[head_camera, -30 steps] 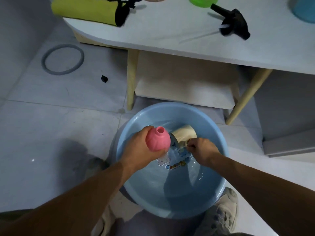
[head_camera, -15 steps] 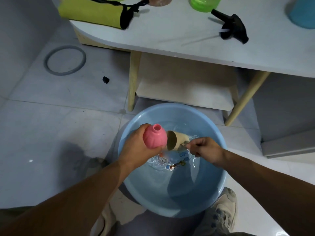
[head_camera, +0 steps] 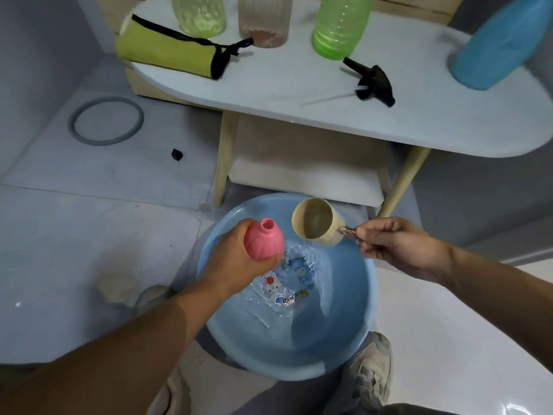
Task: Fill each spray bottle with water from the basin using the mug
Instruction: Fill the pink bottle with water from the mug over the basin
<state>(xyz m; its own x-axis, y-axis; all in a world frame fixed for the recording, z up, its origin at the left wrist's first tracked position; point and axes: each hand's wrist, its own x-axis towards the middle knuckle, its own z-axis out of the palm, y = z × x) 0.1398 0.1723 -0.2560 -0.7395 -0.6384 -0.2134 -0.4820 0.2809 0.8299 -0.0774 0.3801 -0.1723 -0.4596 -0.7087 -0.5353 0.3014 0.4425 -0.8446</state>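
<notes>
Pale tiled floor [head_camera: 89, 235] runs under a low white table [head_camera: 299, 115], and we crouch in front of it over the blue basin [head_camera: 338, 348], which holds shallow, rippling water. On the tabletop a blue bottle [head_camera: 499, 43] and a green bottle [head_camera: 338, 28] stand uncapped, with a black spray head [head_camera: 374, 82] lying between them.

Our left hand [head_camera: 236, 265] wraps around the body of the pink spray bottle [head_camera: 264, 244] and holds it over the basin's left side, its small open neck tipped toward the mug. Our right hand [head_camera: 395, 244] pinches the thin handle of the beige mug [head_camera: 317, 223], fingers curled tight. The mug hangs over the far part of the basin, just beside the bottle but not touching it, with its mouth tilted toward us. We cannot tell how much water is in it.

We judge the bottle to be light, slightly squashy plastic and probably wet, so a full grip low on the belly suits it. The mug is stiff, and a load of water will pull hard on that slim handle. The neck is narrow, so we should pour slowly from close above it.
</notes>
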